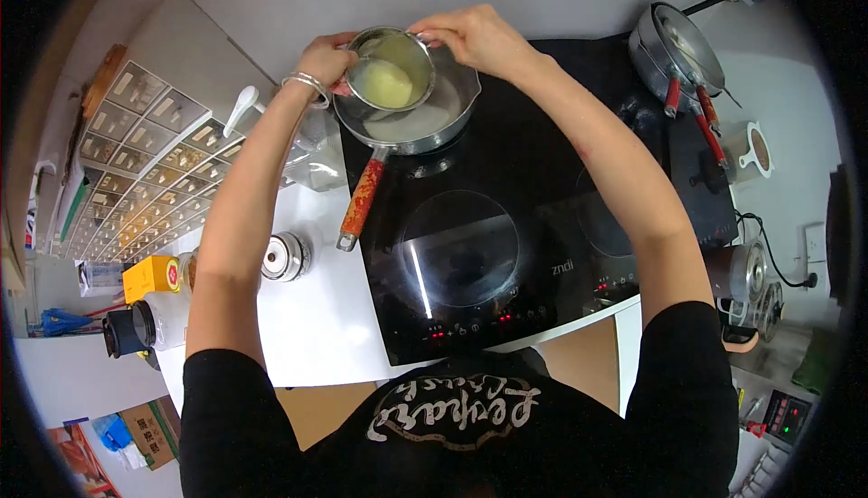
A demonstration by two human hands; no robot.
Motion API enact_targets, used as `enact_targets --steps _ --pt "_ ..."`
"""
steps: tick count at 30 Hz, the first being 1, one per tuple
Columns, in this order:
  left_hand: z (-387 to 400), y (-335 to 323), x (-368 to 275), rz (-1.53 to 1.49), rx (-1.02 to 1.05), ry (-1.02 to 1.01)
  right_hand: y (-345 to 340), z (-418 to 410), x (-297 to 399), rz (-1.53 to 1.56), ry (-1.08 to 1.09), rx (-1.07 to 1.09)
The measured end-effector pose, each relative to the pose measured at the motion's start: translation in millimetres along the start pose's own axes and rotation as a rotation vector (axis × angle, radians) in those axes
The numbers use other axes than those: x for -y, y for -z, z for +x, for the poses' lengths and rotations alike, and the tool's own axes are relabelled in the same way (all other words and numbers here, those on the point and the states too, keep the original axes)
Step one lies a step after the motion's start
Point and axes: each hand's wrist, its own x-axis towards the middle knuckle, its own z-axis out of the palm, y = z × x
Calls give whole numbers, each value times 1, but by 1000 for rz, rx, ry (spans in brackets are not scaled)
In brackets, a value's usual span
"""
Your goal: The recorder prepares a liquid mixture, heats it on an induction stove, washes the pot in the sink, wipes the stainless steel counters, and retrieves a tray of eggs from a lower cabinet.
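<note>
At the top centre, my left hand (330, 64) grips the left rim of a round metal bowl (390, 84). Pale yellow contents (385, 83) lie in the bowl; whether they are liquid or soft solid is unclear. My right hand (468, 34) pinches the bowl's upper right edge between thumb and fingers. Below the bowl stands a metal pan (434, 135) with whitish contents, partly hidden by the bowl. Its worn red handle (364, 196) points down towards me. The pan rests on the back left of a black glass induction cooktop (468, 247).
Stacked metal pans (654, 57) with red handles stand at the back right, near a white cup (753, 152). Drawers of small compartments (146, 159) line the left side. A white spoon (241, 108), a clear plastic bag (319, 152) and a lidded jar (285, 256) are left of the cooktop.
</note>
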Motion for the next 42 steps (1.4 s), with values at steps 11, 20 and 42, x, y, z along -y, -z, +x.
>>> enact_targets --steps 11,20,42 --pt "-8 -19 6 629 -267 -652 -42 -62 -19 9 -205 -202" --pt "-17 -21 17 718 -373 -844 -67 -67 1 311 -456 -228" --pt "-37 -11 -8 1066 -535 -1018 -32 -128 44 -2 -104 -273"
